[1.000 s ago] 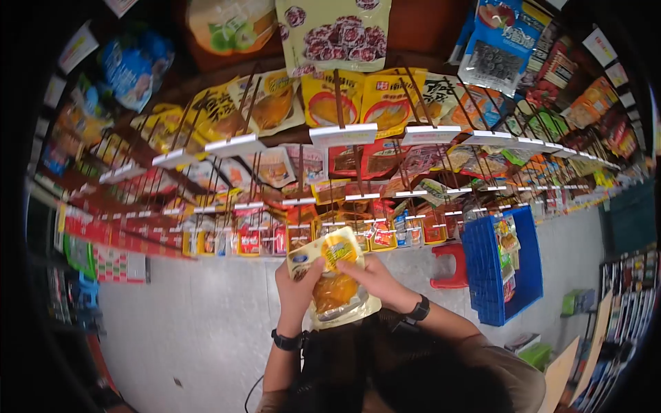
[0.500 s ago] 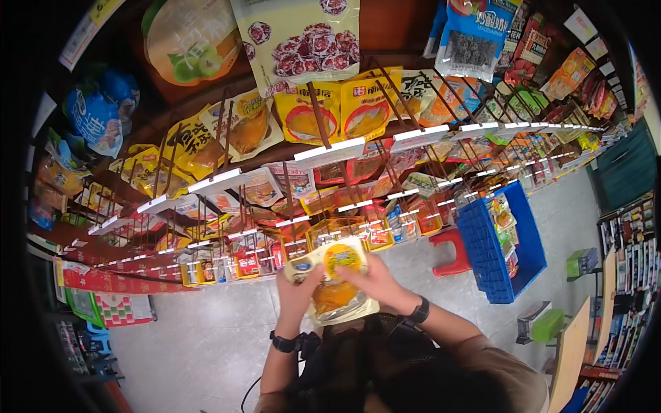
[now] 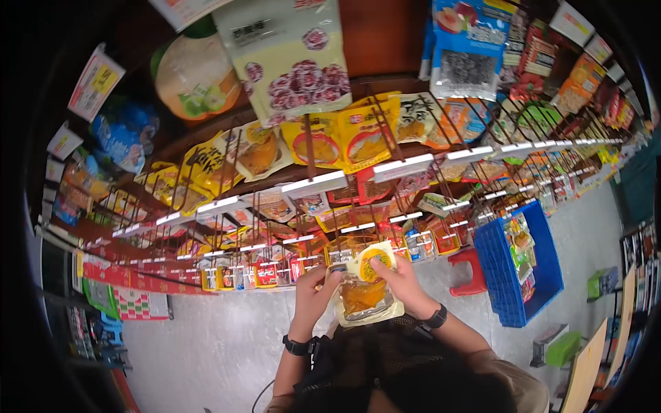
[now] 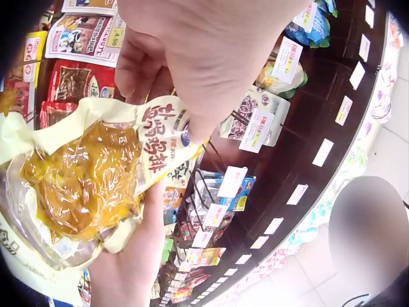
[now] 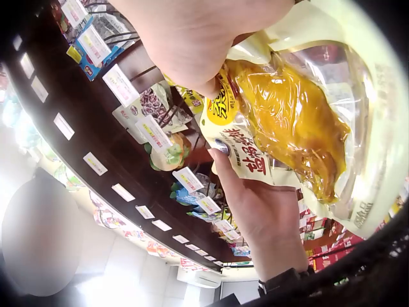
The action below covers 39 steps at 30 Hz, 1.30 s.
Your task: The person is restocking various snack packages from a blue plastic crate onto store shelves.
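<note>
Both hands hold a cream snack pouch of chicken (image 3: 363, 294) in front of the body. Golden-brown meat shows through its clear window. My left hand (image 3: 315, 296) grips one upper corner, its thumb lying on the printed front. On the opposite upper corner, my right hand (image 3: 407, 288) presses its thumb near the round yellow print. The left wrist view shows the pouch (image 4: 83, 179) tilted, with the left hand (image 4: 198, 57) close at its printed end. In the right wrist view the right hand (image 5: 192, 41) partly covers the pouch (image 5: 291, 128).
Racks of hanging snack packets with white price tags (image 3: 403, 167) rise ahead. A large pale pouch with dark red fruit (image 3: 303, 82) hangs near the top. To the right stand a blue crate (image 3: 499, 275) holding packets and a red stool (image 3: 469, 272) on the grey floor (image 3: 227, 351).
In the head view the hands and pouch have shifted right, and the rack and crate have shifted in the picture as the head moved. Both hands keep hold of the pouch.
</note>
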Tool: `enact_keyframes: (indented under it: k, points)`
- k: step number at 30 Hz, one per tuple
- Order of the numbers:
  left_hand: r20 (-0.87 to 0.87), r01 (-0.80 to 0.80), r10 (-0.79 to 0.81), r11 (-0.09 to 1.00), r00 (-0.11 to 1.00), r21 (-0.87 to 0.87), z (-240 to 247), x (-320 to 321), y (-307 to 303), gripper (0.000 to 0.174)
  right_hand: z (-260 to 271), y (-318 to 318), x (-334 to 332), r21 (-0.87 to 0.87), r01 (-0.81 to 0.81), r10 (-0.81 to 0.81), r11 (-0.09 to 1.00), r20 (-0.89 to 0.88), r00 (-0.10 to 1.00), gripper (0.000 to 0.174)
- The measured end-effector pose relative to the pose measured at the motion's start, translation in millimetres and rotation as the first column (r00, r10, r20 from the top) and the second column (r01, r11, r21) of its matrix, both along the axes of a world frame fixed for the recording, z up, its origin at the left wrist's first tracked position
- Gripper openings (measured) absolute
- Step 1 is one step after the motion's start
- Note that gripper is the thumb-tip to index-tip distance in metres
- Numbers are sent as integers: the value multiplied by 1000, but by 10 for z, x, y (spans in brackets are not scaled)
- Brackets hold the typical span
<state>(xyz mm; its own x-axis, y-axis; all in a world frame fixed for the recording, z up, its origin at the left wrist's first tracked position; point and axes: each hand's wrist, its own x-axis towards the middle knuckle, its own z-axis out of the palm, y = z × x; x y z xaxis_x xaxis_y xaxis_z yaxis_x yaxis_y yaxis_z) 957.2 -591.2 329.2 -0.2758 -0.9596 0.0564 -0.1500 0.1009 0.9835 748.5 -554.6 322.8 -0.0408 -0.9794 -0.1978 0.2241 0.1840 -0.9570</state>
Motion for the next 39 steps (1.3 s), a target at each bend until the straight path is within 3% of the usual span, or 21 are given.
enact_keyframes:
  k: [3, 10, 14, 20, 24, 26, 27, 30, 31, 34, 39]
  points:
    - [-6, -22, 22, 998, 1000, -56, 18, 36, -64, 23, 49, -109, 47, -19, -28, 28, 999, 34, 999, 27]
    - [-206, -238, 264, 961, 942, 143, 46, 332, -172, 29, 297, -427, 408, -175, -153, 148, 973, -44, 988, 25]
    - [-132, -338, 353, 933, 926, 122, 224, 592, -322, 29, 326, -749, 669, -263, -171, 143, 949, -123, 982, 24]
    - [-226, -357, 356, 933, 907, 38, 374, 1101, -1079, 31, 647, -1421, 1147, -442, -168, 103, 881, -167, 981, 26]
    - [-339, -327, 299, 945, 892, -26, 481, 1325, -1334, 35, 820, -1527, 1311, -534, -146, 49, 833, -191, 980, 28]
    - [-367, -310, 291, 951, 884, 8, 770, 1310, -1271, 37, 897, -1546, 1348, -538, -111, -3, 836, -205, 979, 31]
    - [-286, -267, 276, 961, 918, 73, 769, 1419, -1315, 35, 920, -1564, 1373, -543, -79, -45, 836, -211, 976, 31]
    - [-424, -297, 228, 949, 877, -105, 796, 1296, -1432, 33, 995, -1622, 1419, -525, -39, -55, 850, -161, 985, 34]
    - [-391, -278, 209, 952, 896, -129, 733, 1333, -1494, 32, 1000, -1638, 1421, -524, -46, -35, 850, -144, 989, 34]
    - [-450, -249, 175, 963, 876, -109, 771, 1295, -1466, 32, 968, -1662, 1416, -527, -53, -19, 848, -130, 991, 34]
    - [-361, -268, 199, 952, 911, -151, 686, 1308, -1477, 30, 758, -1734, 1377, -432, -15, -40, 902, -118, 992, 34]
